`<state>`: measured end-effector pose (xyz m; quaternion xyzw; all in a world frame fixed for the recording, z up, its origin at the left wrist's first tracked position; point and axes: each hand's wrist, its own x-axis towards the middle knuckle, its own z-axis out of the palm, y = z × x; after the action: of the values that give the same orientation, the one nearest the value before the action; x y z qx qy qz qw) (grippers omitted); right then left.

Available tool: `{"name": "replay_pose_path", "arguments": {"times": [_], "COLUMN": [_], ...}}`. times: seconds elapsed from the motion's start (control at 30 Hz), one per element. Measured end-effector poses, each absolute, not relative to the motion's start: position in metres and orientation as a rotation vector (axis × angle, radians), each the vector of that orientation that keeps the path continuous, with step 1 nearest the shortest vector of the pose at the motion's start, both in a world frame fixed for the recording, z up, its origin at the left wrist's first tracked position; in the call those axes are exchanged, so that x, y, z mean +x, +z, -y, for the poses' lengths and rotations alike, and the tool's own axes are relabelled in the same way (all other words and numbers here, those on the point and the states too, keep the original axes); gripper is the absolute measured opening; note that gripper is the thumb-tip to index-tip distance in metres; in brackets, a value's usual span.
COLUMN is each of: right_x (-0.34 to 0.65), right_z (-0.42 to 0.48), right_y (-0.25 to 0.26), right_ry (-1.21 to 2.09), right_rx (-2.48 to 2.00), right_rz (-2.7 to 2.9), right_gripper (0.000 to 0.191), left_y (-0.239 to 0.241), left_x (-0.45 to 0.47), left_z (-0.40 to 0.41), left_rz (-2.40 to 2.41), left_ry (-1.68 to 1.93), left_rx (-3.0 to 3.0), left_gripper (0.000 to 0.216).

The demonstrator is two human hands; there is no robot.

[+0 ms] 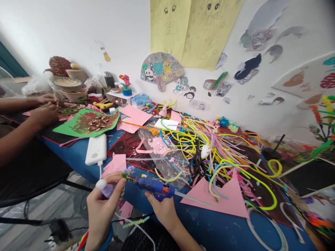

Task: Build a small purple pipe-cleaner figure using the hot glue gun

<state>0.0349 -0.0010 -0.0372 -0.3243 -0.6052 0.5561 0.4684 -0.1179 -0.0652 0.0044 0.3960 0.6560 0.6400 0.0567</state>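
Note:
My right hand (161,209) grips a blue glitter glue gun (154,185) near the table's front edge. Its nozzle points left, at a small purple pipe-cleaner craft (112,187) with a white ball at one end and a tiny flower on top. My left hand (103,205) is closed round that craft, fingers pinching it just off the table edge. A clear glue stick pokes out of the gun's back, over a pink paper triangle (224,197).
A big tangle of coloured pipe cleaners (209,146), black scissors (196,162), pink paper sheets and a white power bank (96,149) lie on the blue table (209,226). Another person's hands (43,113) work at the far left beside bowls and a green sheet (89,122).

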Motion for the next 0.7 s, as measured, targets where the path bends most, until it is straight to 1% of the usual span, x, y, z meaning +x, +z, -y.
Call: {"name": "replay_pose_path", "arguments": {"times": [0.2, 0.7], "right_x": [0.0343, 0.0350], "right_z": [0.0005, -0.0017], "right_y": [-0.0424, -0.0372], "right_ry": [1.335, 1.323], "right_rx": [-0.844, -0.811], "right_rz": [1.471, 1.457], "right_gripper": [0.017, 0.018], "left_y": [0.0045, 0.0044], "left_x": [-0.1182, -0.1201], "left_z": [0.0662, 0.0680], "left_rz": [-1.970, -1.955], "left_ry": [1.959, 1.904], "left_rx": [1.175, 1.221], "left_gripper": [0.008, 0.010]}}
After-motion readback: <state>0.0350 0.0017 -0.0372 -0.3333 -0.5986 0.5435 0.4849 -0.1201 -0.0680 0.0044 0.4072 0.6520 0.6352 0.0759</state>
